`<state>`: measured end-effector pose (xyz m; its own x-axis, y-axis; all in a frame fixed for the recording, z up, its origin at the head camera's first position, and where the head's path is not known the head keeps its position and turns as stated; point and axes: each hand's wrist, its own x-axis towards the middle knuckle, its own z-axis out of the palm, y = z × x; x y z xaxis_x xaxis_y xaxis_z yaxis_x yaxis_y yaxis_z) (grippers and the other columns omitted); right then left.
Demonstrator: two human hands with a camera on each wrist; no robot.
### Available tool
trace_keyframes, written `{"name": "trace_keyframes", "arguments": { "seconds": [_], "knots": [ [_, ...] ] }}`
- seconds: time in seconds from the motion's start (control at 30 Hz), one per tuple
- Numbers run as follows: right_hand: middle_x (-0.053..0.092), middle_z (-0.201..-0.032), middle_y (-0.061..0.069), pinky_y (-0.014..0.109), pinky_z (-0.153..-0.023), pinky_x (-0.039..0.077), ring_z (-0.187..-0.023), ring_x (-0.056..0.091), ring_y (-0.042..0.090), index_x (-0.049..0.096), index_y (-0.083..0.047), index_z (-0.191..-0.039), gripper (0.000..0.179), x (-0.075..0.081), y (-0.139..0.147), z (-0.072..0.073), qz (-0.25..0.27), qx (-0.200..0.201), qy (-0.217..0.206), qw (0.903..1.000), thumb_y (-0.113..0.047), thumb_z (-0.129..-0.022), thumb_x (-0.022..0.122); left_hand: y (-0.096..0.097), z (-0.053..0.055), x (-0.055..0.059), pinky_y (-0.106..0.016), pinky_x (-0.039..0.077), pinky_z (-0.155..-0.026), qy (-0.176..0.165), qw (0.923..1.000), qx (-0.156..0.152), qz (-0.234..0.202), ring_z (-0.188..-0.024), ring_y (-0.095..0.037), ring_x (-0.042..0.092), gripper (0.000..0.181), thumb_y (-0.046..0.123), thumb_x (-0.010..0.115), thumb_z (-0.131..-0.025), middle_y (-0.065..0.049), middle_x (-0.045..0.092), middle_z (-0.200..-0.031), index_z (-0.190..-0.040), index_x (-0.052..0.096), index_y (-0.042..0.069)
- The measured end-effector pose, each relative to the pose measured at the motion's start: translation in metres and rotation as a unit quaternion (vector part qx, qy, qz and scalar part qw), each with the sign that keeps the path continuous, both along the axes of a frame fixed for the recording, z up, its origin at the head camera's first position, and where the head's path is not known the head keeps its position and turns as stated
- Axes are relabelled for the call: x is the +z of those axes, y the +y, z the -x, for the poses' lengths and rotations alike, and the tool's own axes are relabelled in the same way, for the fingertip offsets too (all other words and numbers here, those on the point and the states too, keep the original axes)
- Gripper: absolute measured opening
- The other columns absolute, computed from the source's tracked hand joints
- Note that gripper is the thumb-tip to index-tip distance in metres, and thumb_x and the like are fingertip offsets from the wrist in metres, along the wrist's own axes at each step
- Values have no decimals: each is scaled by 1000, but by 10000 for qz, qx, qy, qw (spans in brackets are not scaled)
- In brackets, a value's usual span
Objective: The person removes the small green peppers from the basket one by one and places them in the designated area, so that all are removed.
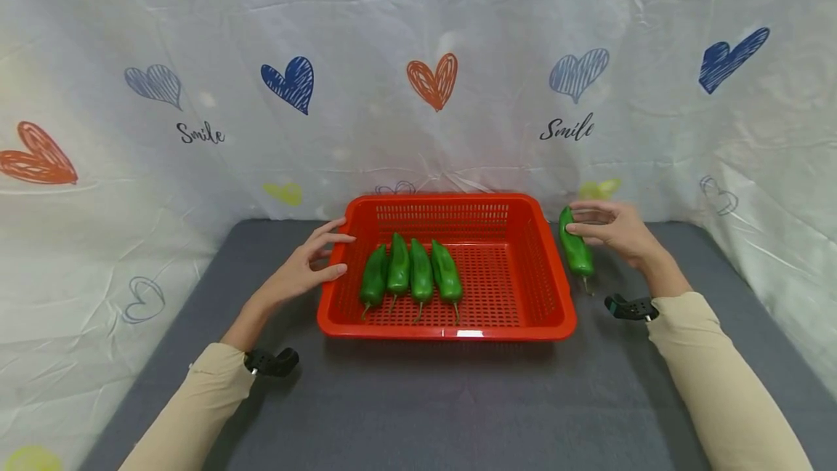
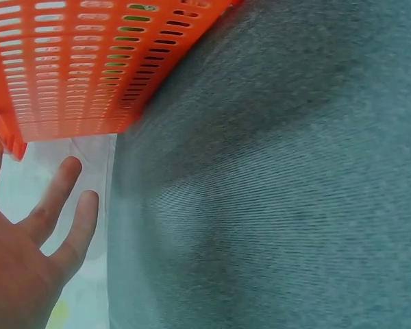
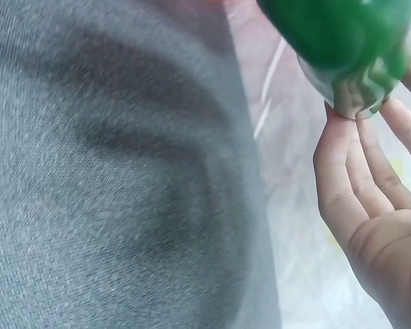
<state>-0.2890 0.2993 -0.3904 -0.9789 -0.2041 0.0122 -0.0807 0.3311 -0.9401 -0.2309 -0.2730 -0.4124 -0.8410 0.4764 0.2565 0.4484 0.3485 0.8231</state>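
Observation:
Near the back of the table, to the right of a red plastic basket (image 1: 392,331), my right hand (image 1: 620,233) holds a long green pepper (image 1: 578,254) between thumb and fingers. Its thin stem points toward me. In the right wrist view the fingertips press against the shiny green pepper (image 3: 349,34), which looks lifted over the cloth. My left hand (image 1: 306,269) is at the basket's left rim, fingers spread and mostly straight. The left wrist view shows those fingers (image 2: 58,195) by the slotted basket wall (image 2: 75,127). Several green peppers (image 1: 421,275) lie side by side in the basket's left half.
Grey cloth (image 1: 431,398) covers the table. A white curtain (image 1: 366,13) printed with hearts and "Smile" hangs close behind the basket. Dark bands (image 1: 273,362) are worn on both wrists, next to beige sleeves (image 1: 196,405).

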Motion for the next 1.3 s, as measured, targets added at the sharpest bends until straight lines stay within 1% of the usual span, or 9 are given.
{"name": "trace_keyframes", "arguments": {
  "seconds": [0.13,0.23,0.53,0.67,0.83,0.93,1.1,1.2,1.3],
  "knots": [
    [56,-137,24,32,-81,56,-103,65,9,54,0,-144,63,-5,2,4,-208,50,-73,9997,-22,-91,80,-2,3,3,-66,33,-105,4,10000,3,82,-139,-41,37,46,6,67,-98,-6,21,-165,-143,56,6],
    [53,-140,27,32,-81,56,-103,63,8,52,0,-145,64,-11,3,9,-308,98,-120,9994,-24,-92,79,-4,5,4,-67,31,-106,19,9999,9,106,-140,-38,36,47,4,67,-98,-6,21,-165,-143,56,5],
    [55,-137,29,35,-82,56,-99,63,5,52,2,-144,64,-26,7,15,-567,190,-142,9981,-25,-93,79,-3,7,3,-67,31,-104,155,9999,1,32,-142,-36,33,46,3,66,-97,-9,21,-165,-143,55,3],
    [56,-136,29,35,-82,56,-98,64,6,54,3,-142,63,-29,6,16,-645,162,-117,9977,-25,-92,80,-3,7,0,-67,32,-104,126,9999,45,6,-141,-36,35,47,2,67,-97,-8,21,-165,-143,55,3],
    [56,-135,31,34,-81,56,-98,63,7,55,5,-141,62,-33,6,19,-710,149,-150,9973,-23,-92,79,-3,7,-2,-67,34,-103,75,9999,50,-45,-136,-41,41,47,1,67,-97,-6,21,-165,-143,55,3],
    [55,-135,31,36,-82,56,-102,62,11,54,5,-142,62,-35,6,21,-737,179,-174,9970,-22,-92,79,-3,7,-4,-67,35,-102,76,9999,42,-71,-134,-44,42,47,1,67,-97,-7,21,-165,-143,55,3],
    [55,-135,32,40,-84,56,-114,59,29,53,6,-142,64,-37,6,23,-761,194,-225,9967,-21,-91,80,-2,7,-5,-66,37,-101,124,9999,40,-43,-131,-44,46,48,1,67,-96,-8,21,-165,-143,55,3],
    [55,-134,32,38,-84,56,-118,56,36,54,6,-142,64,-37,5,23,-815,164,-227,9963,-22,-91,81,-2,7,-5,-67,37,-101,129,9999,47,-43,-131,-43,47,48,0,67,-96,-8,21,-165,-143,55,4],
    [56,-133,33,35,-82,56,-119,55,39,55,6,-140,63,-36,3,23,-882,144,-188,9958,-22,-90,81,-1,7,-4,-67,37,-101,138,9999,38,-55,-131,-44,46,48,1,67,-96,-8,21,-165,-143,55,4]
  ]
}}
